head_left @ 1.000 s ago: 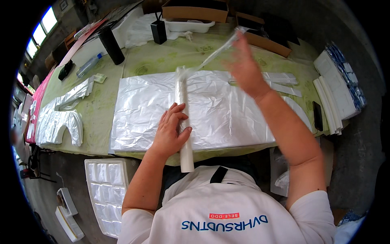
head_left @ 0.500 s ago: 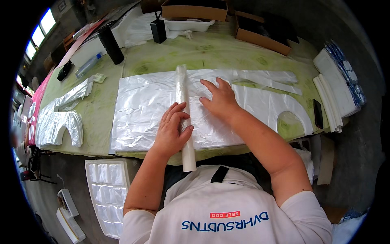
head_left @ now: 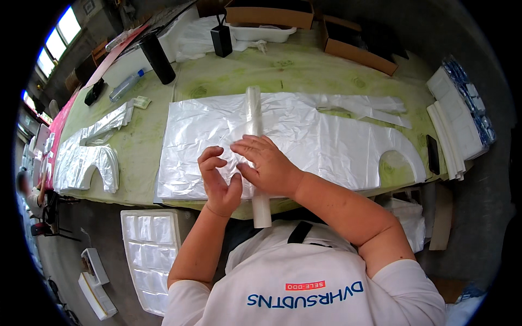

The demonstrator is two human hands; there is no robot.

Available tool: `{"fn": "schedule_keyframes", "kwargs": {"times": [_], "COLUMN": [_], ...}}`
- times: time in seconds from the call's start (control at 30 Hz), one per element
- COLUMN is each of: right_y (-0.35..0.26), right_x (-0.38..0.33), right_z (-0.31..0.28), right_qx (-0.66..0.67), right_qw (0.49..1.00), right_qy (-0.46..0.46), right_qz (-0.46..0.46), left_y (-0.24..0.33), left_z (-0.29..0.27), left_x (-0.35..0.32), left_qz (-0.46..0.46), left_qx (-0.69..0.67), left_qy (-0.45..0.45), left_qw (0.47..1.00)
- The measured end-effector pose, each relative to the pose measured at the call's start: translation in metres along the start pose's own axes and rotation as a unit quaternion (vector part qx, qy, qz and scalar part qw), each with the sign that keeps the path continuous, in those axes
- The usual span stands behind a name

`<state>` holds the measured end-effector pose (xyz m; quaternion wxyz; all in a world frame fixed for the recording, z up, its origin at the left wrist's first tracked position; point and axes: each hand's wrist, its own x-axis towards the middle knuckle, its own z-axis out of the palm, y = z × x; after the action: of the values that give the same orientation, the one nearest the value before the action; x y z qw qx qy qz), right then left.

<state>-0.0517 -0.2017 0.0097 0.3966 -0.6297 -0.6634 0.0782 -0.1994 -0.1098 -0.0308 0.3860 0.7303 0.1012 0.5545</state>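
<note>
Hands, left hand (head_left: 219, 182) and right hand (head_left: 265, 164), meet on white roll (head_left: 254, 130) (fingers curled).

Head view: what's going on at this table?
A person works a sheet of clear plastic film spread on a green table. Both hands meet at a white roll lying across the sheet: the left hand pinches film beside it, and the right hand rests on it. More cut film pieces lie to the left.

The person wears a white short-sleeved t-shirt (head_left: 304, 277) with blue lettering and a small red label across the chest, plus a dark strap or tab at the neckline. Forearms bare, no gloves, no watch or rings visible on the left hand (head_left: 220, 179) or right hand (head_left: 266, 165).
</note>
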Motion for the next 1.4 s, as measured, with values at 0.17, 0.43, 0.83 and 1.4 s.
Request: {"fn": "schedule_keyframes", "kwargs": {"times": [0.17,0.43,0.83,1.4], "right_y": [-0.005,-0.014,-0.044,-0.022], "right_x": [-0.006,-0.024,-0.103,-0.144], "right_z": [0.008,-0.004,-0.034,-0.048], "right_qx": [-0.014,0.014,0.149,0.187], "right_qw": [0.999,0.998,0.981,0.98], "right_qy": [-0.025,0.009,0.012,0.044], "right_qz": [-0.027,-0.057,-0.125,-0.05], "left_y": [0.039,0.015,0.066,0.008], "left_z": [0.003,-0.001,-0.02,-0.086], "left_x": [0.059,0.087,0.05,0.055], "left_qz": [0.039,-0.031,0.002,-0.247], "left_qx": [-0.024,0.095,0.296,0.486], "left_qy": [-0.229,-0.498,-0.355,-0.211], "left_qw": [0.972,0.862,0.887,0.811]}}
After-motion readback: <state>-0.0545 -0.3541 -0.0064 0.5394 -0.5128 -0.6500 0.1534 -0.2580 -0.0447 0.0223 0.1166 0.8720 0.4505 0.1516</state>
